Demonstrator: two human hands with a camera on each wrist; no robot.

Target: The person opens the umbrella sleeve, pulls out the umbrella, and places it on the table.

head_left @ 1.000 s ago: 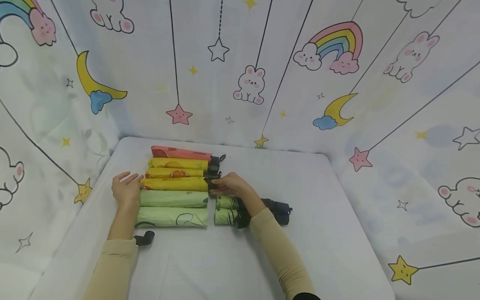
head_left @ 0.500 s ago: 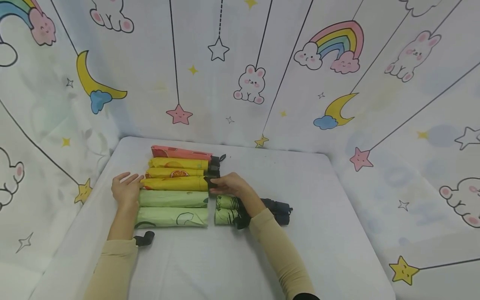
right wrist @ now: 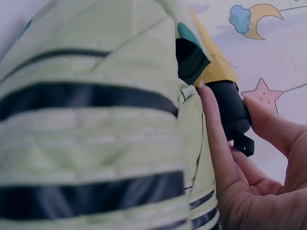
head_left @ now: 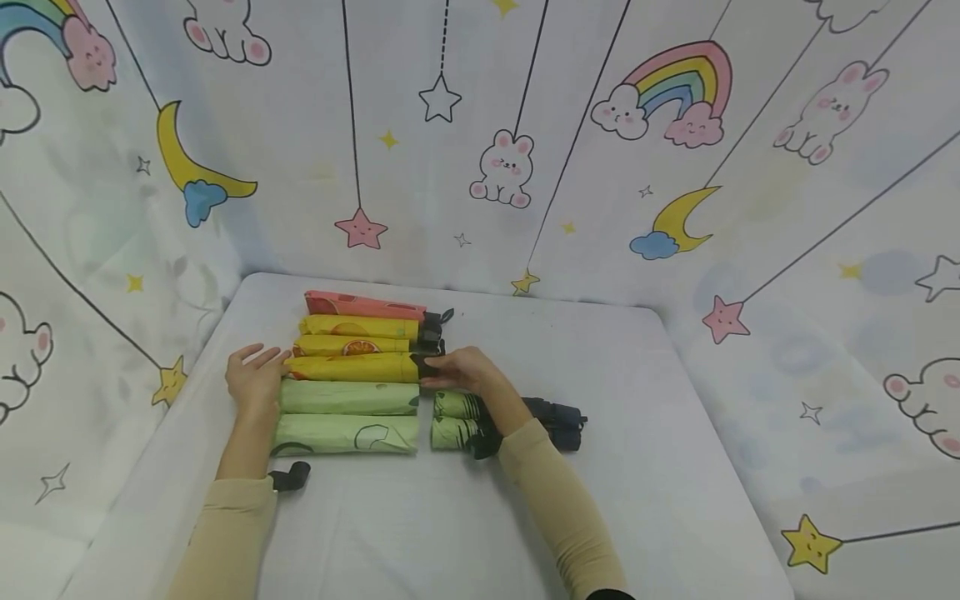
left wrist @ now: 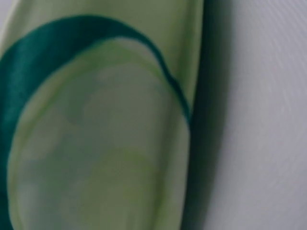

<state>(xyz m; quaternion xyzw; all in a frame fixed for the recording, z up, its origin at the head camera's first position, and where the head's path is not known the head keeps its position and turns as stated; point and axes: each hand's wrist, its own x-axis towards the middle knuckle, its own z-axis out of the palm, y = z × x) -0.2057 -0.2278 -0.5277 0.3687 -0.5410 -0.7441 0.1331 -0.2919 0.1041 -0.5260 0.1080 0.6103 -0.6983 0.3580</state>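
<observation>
A yellow folded umbrella [head_left: 352, 367] lies crosswise on the table with its black end to the right. My right hand [head_left: 467, 368] holds that black end [right wrist: 230, 103] between thumb and fingers, as the right wrist view shows. At the umbrella's other end, my left hand [head_left: 255, 379] touches the tip, its fingers fairly straight and pointing away. Just nearer lie two light green umbrella sleeves, an upper one [head_left: 351, 397] and a lower one [head_left: 345, 434]. The lower sleeve [left wrist: 105, 143] fills most of the left wrist view.
Beyond the held umbrella lie two more yellow umbrellas, one with an orange print [head_left: 360, 347] and one behind it [head_left: 360, 326], then a red umbrella [head_left: 363, 306]. Two green striped umbrellas with dark handles [head_left: 562, 415] lie under my right forearm. Patterned cloth walls [head_left: 420, 183] surround the white table [head_left: 637, 500].
</observation>
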